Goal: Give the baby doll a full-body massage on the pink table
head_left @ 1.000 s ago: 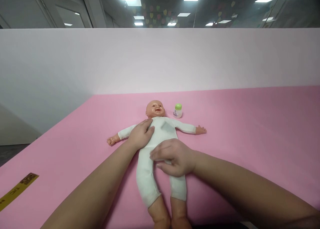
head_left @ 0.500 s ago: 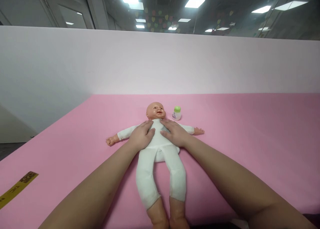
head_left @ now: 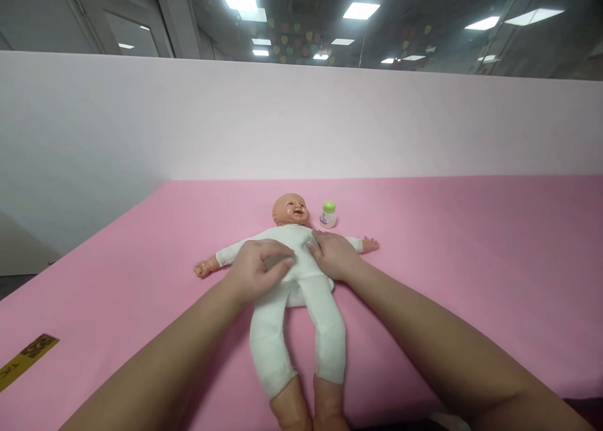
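head view: your left hand (head_left: pixel 257 266) lies on the doll (head_left: pixel 292 280), fingers curled loosely on its chest; your right hand (head_left: pixel 333 255) rests flat, fingers together, just beside. the doll lies face up on the pink mat (head_left: pixel 471 261). press unevenly and i think it could slide — the small bottle (head_left: pixel 328 214) beyond your right fingertips could tip. its label and the yellow tape (head_left: pixel 26 355) are unreadable.

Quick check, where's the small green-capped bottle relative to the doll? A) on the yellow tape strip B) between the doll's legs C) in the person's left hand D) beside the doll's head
D: the green-capped bottle stands upright on the pink mat just beside the head of the doll, while the left hand and right hand both rest on the doll's torso, holding no bottle.
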The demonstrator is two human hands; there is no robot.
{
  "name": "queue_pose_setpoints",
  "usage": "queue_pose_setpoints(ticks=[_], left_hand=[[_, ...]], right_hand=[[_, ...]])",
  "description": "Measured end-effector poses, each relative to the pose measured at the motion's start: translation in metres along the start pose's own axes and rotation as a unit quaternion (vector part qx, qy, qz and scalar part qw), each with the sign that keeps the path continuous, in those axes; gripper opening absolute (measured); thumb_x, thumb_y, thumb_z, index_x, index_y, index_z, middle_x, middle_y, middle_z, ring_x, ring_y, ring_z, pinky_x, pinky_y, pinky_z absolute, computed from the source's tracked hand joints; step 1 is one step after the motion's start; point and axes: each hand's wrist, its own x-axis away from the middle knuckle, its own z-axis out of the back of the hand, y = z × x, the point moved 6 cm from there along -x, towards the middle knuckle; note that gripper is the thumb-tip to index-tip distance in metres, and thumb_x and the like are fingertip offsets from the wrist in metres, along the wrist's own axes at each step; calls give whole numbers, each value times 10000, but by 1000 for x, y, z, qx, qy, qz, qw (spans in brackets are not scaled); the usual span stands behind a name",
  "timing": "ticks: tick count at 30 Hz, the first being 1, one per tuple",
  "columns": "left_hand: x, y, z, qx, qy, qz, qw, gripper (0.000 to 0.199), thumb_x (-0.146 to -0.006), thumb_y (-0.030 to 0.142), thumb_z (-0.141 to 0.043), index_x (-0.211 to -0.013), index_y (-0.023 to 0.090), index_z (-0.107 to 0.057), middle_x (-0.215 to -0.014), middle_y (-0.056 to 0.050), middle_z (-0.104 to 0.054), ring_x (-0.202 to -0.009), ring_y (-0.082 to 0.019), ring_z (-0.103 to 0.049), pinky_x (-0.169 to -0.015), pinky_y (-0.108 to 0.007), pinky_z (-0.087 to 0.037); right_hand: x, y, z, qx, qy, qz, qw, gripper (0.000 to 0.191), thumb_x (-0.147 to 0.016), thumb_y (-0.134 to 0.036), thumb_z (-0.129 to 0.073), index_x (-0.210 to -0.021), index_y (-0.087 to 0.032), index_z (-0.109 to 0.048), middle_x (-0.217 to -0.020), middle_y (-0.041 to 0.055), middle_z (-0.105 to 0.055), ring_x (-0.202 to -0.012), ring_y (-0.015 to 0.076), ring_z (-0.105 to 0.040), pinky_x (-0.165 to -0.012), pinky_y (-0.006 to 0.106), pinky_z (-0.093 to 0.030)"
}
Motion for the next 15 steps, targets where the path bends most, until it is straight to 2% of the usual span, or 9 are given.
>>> queue_pose_setpoints(ticks=[3, 5, 10, 15], left_hand=[[9, 37, -24, 66, -110, -84, 988, 211, -904, 340, -657, -987, 248, -827, -962, -51, -812, -905, -253, -760, -847, -398, -622], [12, 46, -33, 83, -139, -100, 982, 206, -890, 329, -669, -1007, 248, -819, -960, -51, -809, -914, -255, -756, -855, -399, -620], [5, 32, -40, 32, -126, -81, 988, 399, -913, 368, -652, -1279, 247, -753, -1219, -83, -769, -1099, -291, -727, -987, -447, -591], [-14, 0, -43, -57, -78, -60, 994, 467, -1016, 421, -557, -1439, 254, -659, -1427, -78, -685, -1326, -274, -631, -1171, -445, -477]], right_hand=[[0, 1, -1, 6, 6, 5, 1000, 570, -1122, -575, -342, -1429, -178, -612, -1411, 158, -687, -1328, 340, -623, -1120, 461, -442], [-1, 0, -2, 8, 16, 12, 1000, 580, -1122, -578, -335, -1441, -172, -600, -1430, 160, -673, -1334, 334, -618, -1126, 461, -439], [-2, -1, -5, 9, 15, 15, 1000, 543, -1127, -534, -348, -1414, -150, -604, -1381, 172, -696, -1286, 322, -643, -1092, 440, -454], [-2, -1, -9, 13, 27, 13, 999, 484, -1117, -379, -369, -1443, -99, -590, -1426, 199, -668, -1361, 326, -602, -1144, 447, -427]])
